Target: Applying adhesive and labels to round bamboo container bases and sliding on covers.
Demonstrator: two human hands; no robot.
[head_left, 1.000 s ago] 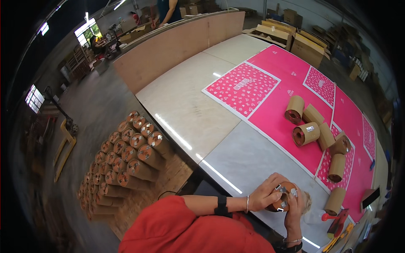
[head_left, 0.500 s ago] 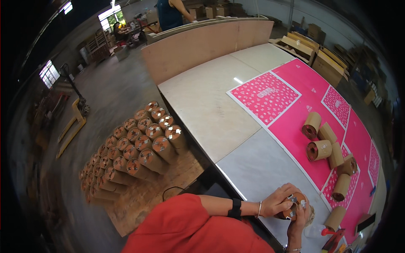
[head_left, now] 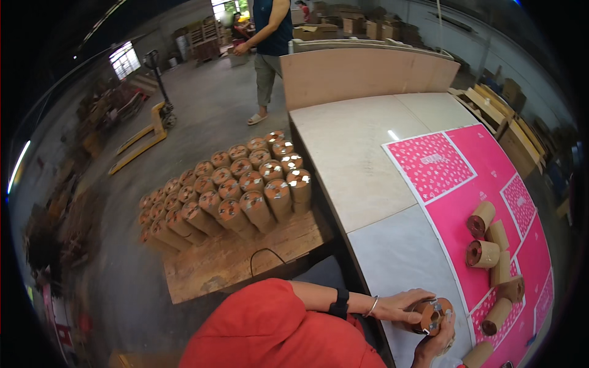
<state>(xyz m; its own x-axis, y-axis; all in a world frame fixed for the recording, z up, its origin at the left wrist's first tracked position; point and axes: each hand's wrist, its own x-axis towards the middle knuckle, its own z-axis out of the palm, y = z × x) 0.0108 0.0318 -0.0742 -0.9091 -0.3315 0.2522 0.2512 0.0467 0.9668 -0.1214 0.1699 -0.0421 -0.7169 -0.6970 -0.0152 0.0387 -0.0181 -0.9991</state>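
Note:
Between my two hands is a short brown cardboard roll (head_left: 443, 305) with an orange-brown end, a hole at its centre and shiny bits of tape on the rim. My left hand (head_left: 400, 308) wraps its left side, thumb on the end face. From the right and below, my right hand (head_left: 440, 343) grips the same roll, its fingers partly hidden. The roll is held over the grey part of the table (head_left: 392, 251). Similar brown rolls (head_left: 483, 254) lie on the pink printed sheet (head_left: 451, 208) to the right.
Left of the table, many upright rolls (head_left: 251, 199) stand packed on a wooden board (head_left: 245, 257). An upright wooden panel (head_left: 368, 73) edges the table's far end. A yellow pallet truck (head_left: 144, 135) stands on the floor. Beyond the panel is a person (head_left: 270, 37).
My view has swung left, so the table and rolls sit farther right and the standing person shows more fully. Both hands still hold the roll.

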